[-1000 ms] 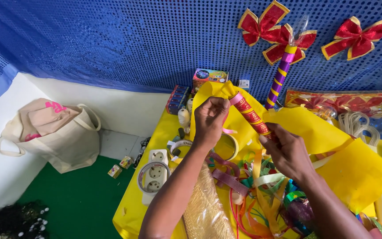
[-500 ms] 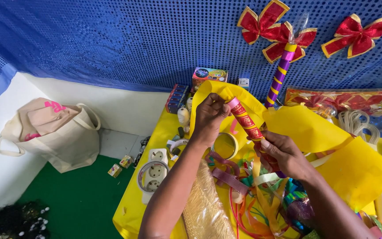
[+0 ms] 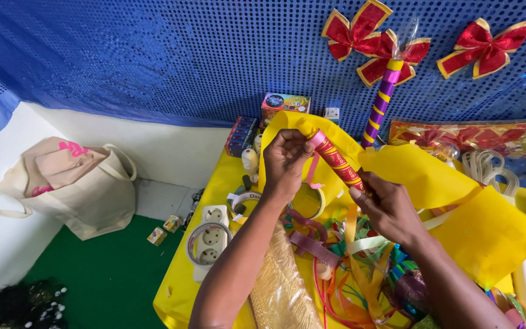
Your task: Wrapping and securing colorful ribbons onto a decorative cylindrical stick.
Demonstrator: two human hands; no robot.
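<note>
My left hand (image 3: 285, 159) pinches the upper end of a thin red tube with gold bands (image 3: 336, 160), held slantwise above the yellow table (image 3: 181, 286). My right hand (image 3: 386, 208) grips the tube's lower end. A large yellow sheet (image 3: 452, 201) curls behind and around the tube, draping off to the right. Below my hands lies a tangle of coloured ribbons (image 3: 348, 268) and a gold mesh fabric (image 3: 281, 286).
A white power strip with a tape ring on it (image 3: 207, 242) sits at the table's left. Small boxes (image 3: 284, 105) stand at the back. Red bows (image 3: 360, 30) and a striped purple stick (image 3: 382, 103) hang on the blue sequin wall. A beige tote bag (image 3: 71, 186) rests on the green floor.
Both hands shifted slightly, and the tube has tilted and turned a little between them. The yellow sheet moved with it.
</note>
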